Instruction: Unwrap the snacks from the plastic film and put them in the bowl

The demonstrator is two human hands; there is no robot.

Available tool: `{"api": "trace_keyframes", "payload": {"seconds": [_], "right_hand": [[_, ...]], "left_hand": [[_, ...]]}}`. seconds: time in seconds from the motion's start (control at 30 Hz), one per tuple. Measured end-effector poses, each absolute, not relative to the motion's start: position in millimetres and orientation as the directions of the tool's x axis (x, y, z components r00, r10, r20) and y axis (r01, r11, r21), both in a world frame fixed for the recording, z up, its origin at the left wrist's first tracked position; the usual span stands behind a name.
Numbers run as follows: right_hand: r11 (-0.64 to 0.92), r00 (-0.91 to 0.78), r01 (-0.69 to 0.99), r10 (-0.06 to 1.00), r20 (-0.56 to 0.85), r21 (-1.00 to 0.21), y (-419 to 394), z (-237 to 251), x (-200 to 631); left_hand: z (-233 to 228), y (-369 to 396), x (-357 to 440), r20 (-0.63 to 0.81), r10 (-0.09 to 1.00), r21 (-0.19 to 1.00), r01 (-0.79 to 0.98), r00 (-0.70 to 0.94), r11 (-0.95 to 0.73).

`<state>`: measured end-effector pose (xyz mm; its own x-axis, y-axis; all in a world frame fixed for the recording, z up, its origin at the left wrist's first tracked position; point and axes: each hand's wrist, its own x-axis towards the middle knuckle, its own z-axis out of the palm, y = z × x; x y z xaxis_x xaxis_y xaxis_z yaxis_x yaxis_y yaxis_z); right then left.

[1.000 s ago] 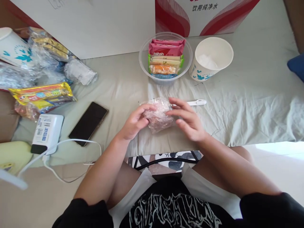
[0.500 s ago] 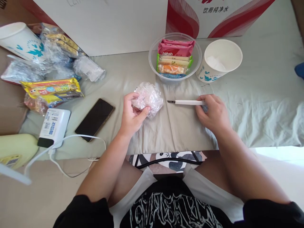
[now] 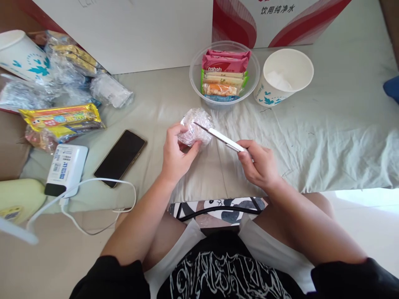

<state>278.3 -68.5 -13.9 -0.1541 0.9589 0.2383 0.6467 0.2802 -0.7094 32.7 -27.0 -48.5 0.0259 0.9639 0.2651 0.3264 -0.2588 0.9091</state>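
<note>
Gripping the plastic-wrapped bundle [image 3: 196,126], left hand [image 3: 176,155] fingers curled; right hand [image 3: 260,164] fingers pinching knife [image 3: 222,139], tip touching wrap.

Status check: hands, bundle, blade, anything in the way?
Left hand grips plastic-wrapped bundle. Right hand holds white knife, tip at the wrap. Snack bowl just beyond.

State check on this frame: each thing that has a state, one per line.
left hand: gripping the wrapped bundle
wrapped bundle: in clear film, unopened
right hand: gripping the white knife
white knife: blade out, tip at the bundle
clear bowl: open, stacked with snack packets
paper cup: upright, open
phone: screen dark
power bank: cable plugged in
</note>
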Motion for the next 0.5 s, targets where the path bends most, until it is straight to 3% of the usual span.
{"api": "trace_keyframes", "payload": {"seconds": [0.1, 0.23, 0.5], "right_hand": [[0.307, -0.19, 0.646, 0.951, 0.242, -0.699, -65, -20, 269], [0.289, -0.224, 0.666, 0.957, 0.185, -0.688, -58, -21, 270], [0.233, -0.254, 0.66, 0.964, 0.079, -0.715, -56, -9, 280]], "left_hand": [[-48, -26, 36, 0.284, 0.958, 0.898, 0.336, 0.046, -0.283], [-47, -19, 36, 0.285, 0.957, 0.935, 0.236, -0.047, -0.267], [-27, -1, 7, 0.024, 0.975, 0.997, -0.066, -0.222, -0.039]]}}
